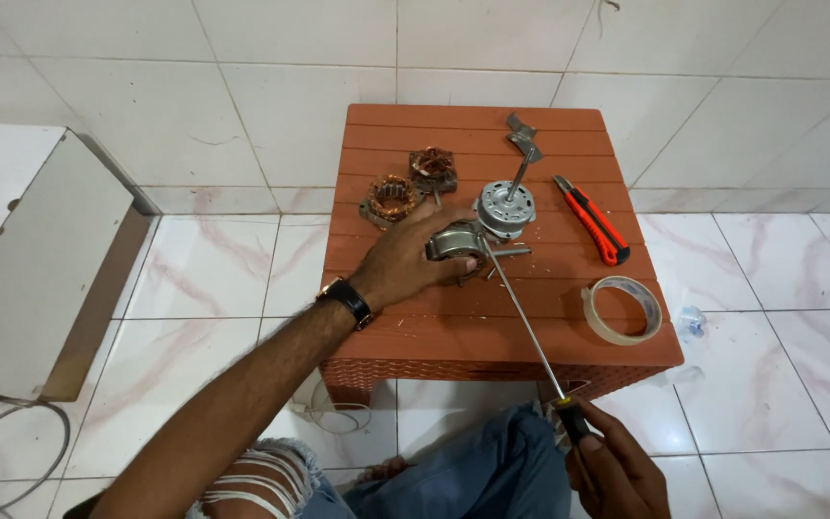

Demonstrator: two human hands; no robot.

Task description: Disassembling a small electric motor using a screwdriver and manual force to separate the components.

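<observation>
Two hands working over a small orange slatted table (530,336), tiled floor all round.

Far left: a flat white cabinet-like box (40,259) lies on the floor, with a loop of grey cable (12,461) beside its near corner.

Left hand (405,264), black wristwatch (350,301) on the wrist, reaches in from the lower left. Fingers are curled over a round metal motor housing (455,240) near the table's middle, pinning it down against the slats. Closed grip, fingertips wrapped round the near edge.

Behind that hand: two copper-wound stator cores, one (392,199) just left, the other (432,168) further back. Both sit apart from the hand.

Just right of the housing: a silver motor end cap with shaft (505,207), shaft pointing up and away toward a bent metal bracket (524,135) at the back edge.

Right hand (617,466), bottom of view, is fisted round the black-and-yellow handle of a long screwdriver (525,327). Shank runs diagonally up-left; tip meets the housing right by the left fingers.

Further right on the table: an orange-and-black utility knife (593,219), then a roll of clear tape (623,309) near the front right corner.

Floor: white tiles with pinkish veining, white wall tiles behind. Person's knees in ripped jeans at the bottom edge.
</observation>
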